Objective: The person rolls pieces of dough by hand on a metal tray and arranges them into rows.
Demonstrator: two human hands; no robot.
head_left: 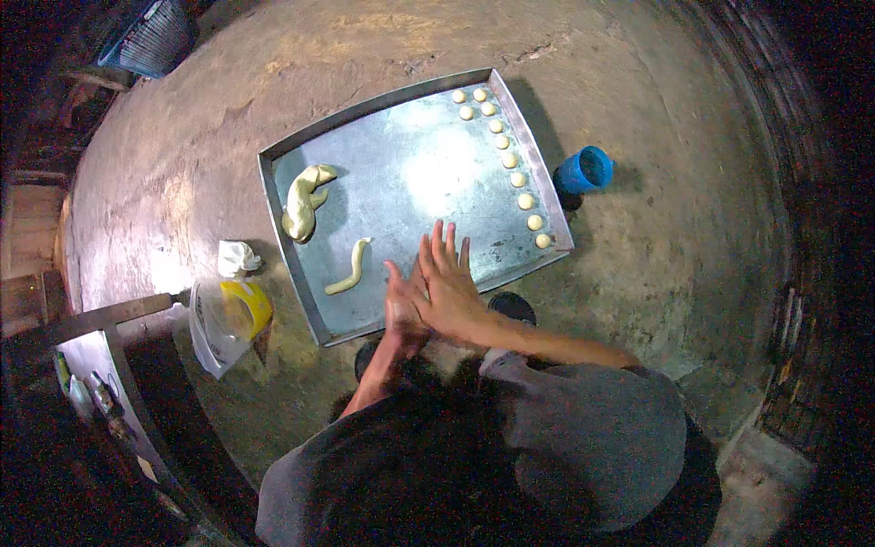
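Over the near edge of a shallow metal tray [387, 182], my two palms lie against each other. My right hand [448, 290] is on top, flat, with its fingers stretched out and spread. My left hand [404, 308] is underneath, its thumb sticking out; its fingers are mostly covered and slightly smeared. Whatever may be between the palms is hidden. Left of my hands lies a thin, curved dough rope [352, 270]. Farther left is a larger, folded lump of dough [303, 202]. Several small round dough balls [518, 180] line the tray's right side.
A blue cup [585, 170] stands just outside the tray's right wall. Left of the tray are a clear and yellow plastic bag [239, 313] and a crumpled white bag [237, 259]. A blue basket [150, 41] is at the far left. Concrete floor [656, 228] surrounds the tray.
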